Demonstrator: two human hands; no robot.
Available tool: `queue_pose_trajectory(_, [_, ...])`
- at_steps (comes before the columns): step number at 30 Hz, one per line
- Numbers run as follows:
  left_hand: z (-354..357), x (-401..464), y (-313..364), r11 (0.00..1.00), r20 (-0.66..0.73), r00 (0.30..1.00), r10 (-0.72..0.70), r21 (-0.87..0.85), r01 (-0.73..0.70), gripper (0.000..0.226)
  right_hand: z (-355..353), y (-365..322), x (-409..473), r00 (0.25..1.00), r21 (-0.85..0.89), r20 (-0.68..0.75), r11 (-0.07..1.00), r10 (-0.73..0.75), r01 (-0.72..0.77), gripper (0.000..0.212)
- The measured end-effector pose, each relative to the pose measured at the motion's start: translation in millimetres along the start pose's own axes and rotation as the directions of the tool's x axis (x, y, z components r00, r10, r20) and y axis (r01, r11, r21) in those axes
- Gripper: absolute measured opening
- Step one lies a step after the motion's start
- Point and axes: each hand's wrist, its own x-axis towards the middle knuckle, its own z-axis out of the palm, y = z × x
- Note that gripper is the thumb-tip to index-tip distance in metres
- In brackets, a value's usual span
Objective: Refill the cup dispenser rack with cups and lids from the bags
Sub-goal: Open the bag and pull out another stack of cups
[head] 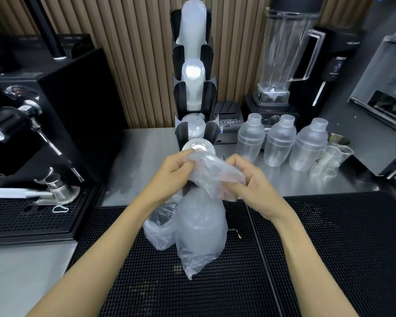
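cup dispenser rack (pixel 193 72) at centre top, tiers mostly stocked | bag (pixel 201 227) at centre, above black mat | left hand (pixel 170 173) and right hand (pixel 249 177): fingers pinching its neck | risk: thin film may tear or slip, spilling contents onto counter (pixel 146 156)

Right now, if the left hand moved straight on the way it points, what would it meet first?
Probably the flat ribbed lid at the foot of the cup dispenser rack, just beyond the left hand; depth is unclear. The hand grips the plastic bag.
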Motion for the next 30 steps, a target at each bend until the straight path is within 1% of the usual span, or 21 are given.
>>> queue_pose_trajectory(2, [1.2,-1.0,5.2,0.997,0.0,1.0,0.019,-0.081,-0.019,0.019,1.7,3.8,1.4,0.997,-0.166,0.076,0.986,0.029,-0.017,0.027])
queue_pose_trajectory(3, [1.4,-2.1,7.3,0.994,0.01,0.999,0.036,-0.105,-0.035,0.019,2.4,5.4,2.6,0.994,-0.267,0.096,0.963,0.042,-0.015,0.028])
queue_pose_trajectory(5, [1.5,-4.6,10.2,0.99,0.051,0.995,0.088,-0.116,-0.082,0.022,1.3,8.3,5.4,0.997,-0.421,0.076,0.907,0.021,0.013,0.016])
queue_pose_trajectory(6, [1.8,-6.3,11.4,0.989,0.078,0.991,0.107,-0.111,-0.098,0.023,-1.9,10.3,6.6,0.999,-0.474,0.047,0.88,-0.008,0.03,0.02])
queue_pose_trajectory(8, [2.2,-9.1,14.7,0.993,0.124,0.986,0.108,-0.053,-0.102,0.021,-7.6,13.0,10.4,0.998,-0.532,-0.039,0.846,-0.043,0.015,0.014])
queue_pose_trajectory(9, [2.1,-9.6,16.6,0.992,0.138,0.984,0.113,0.032,-0.118,0.02,-10.3,12.8,12.0,0.994,-0.57,-0.085,0.822,-0.063,0.004,0.008])
queue_pose_trajectory(10, [2.4,-9.5,18.0,0.974,0.155,0.979,0.133,0.162,-0.158,0.017,-12.6,9.4,12.1,0.989,-0.605,-0.12,0.796,-0.088,-0.003,0.012])
queue_pose_trajectory(12, [4.6,-8.7,17.9,0.87,0.191,0.964,0.185,0.424,-0.252,0.008,-13.7,-1.3,10.2,0.987,-0.6,-0.125,0.8,-0.105,0.01,0.028])
queue_pose_trajectory(14, [8.5,-7.4,18.3,0.79,0.135,0.965,0.225,0.555,-0.262,0.012,-9.0,-13.1,6.5,0.992,-0.482,-0.1,0.876,-0.072,0.015,0.046])
queue_pose_trajectory(15, [10.1,-6.2,18.5,0.785,0.092,0.966,0.242,0.566,-0.251,0.014,-6.3,-15.5,6.0,0.994,-0.426,-0.102,0.905,-0.046,-0.002,0.051])
queue_pose_trajectory(17, [10.9,-4.3,21.3,0.807,0.057,0.967,0.247,0.54,-0.238,0.014,-0.3,-14.6,8.2,0.995,-0.432,-0.102,0.901,-0.001,-0.044,0.048])
queue_pose_trajectory(18, [9.6,-4.1,22.2,0.811,0.09,0.968,0.232,0.531,-0.244,0.015,-0.6,-9.2,10.2,0.995,-0.474,-0.099,0.88,-0.006,-0.042,0.041])
queue_pose_trajectory(20, [5.0,-6.7,24.4,0.783,0.255,0.946,0.199,0.539,-0.31,0.018,-5.0,-2.6,12.2,0.994,-0.536,-0.102,0.844,-0.041,-0.02,0.031])
queue_pose_trajectory(21, [2.0,-8.7,25.1,0.777,0.337,0.925,0.175,0.53,-0.34,0.019,-7.9,-1.4,11.6,0.993,-0.553,-0.105,0.833,-0.053,-0.014,0.029])
queue_pose_trajectory(22, [-1.7,-10.5,24.3,0.801,0.391,0.909,0.141,0.495,-0.337,0.023,-10.7,-0.5,10.3,0.992,-0.565,-0.115,0.824,-0.047,-0.027,0.032])
queue_pose_trajectory(24, [-8.0,-10.9,22.2,0.892,0.401,0.916,0.031,0.402,-0.206,0.039,-13.2,-0.4,7.1,0.987,-0.559,-0.153,0.827,-0.041,-0.053,0.042])
queue_pose_trajectory(25, [-10.0,-9.1,19.2,0.889,0.372,0.928,-0.021,0.431,-0.153,0.044,-11.3,-0.8,6.5,0.986,-0.527,-0.159,0.849,-0.05,-0.042,0.041])
queue_pose_trajectory(26, [-11.1,-6.5,18.3,0.837,0.343,0.938,-0.047,0.526,-0.15,0.045,-7.5,-2.2,6.2,0.987,-0.485,-0.144,0.875,-0.065,-0.013,0.034])
queue_pose_trajectory(28, [-10.0,-2.3,16.6,0.614,0.322,0.945,-0.061,0.759,-0.219,0.041,1.7,-2.5,6.8,0.997,-0.378,-0.057,0.925,-0.057,0.032,0.022])
queue_pose_trajectory(29, [-8.1,-1.2,15.8,0.508,0.329,0.943,-0.057,0.822,-0.256,0.036,5.9,-3.5,6.4,1.0,-0.325,0.01,0.946,-0.014,0.017,0.025])
queue_pose_trajectory(30, [-7.5,-0.9,14.3,0.447,0.331,0.941,-0.073,0.854,-0.266,0.029,9.6,-5.2,5.4,0.995,-0.3,0.073,0.953,0.068,-0.043,0.035])
